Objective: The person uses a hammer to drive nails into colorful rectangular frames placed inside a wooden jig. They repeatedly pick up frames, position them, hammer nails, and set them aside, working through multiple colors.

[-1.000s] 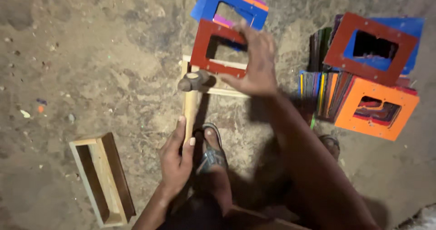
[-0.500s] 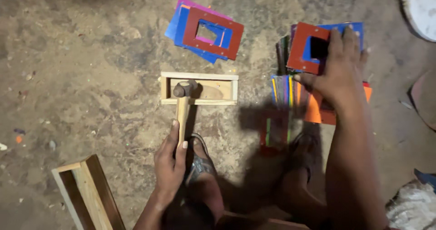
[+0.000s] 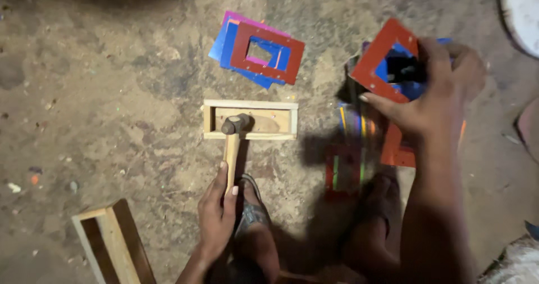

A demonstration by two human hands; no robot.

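Gripping hammer (image 3: 232,143), lifting red frame (image 3: 377,62)

The left hand (image 3: 216,216) grips the wooden handle of a hammer (image 3: 231,149), whose head rests on a small wooden frame (image 3: 250,119) lying on the dirt floor (image 3: 112,93). The right hand (image 3: 438,101) grasps a red card frame (image 3: 377,65) atop a colourful stack. More card frames (image 3: 259,51) lie beyond; another wooden frame (image 3: 109,242) stands lower left.
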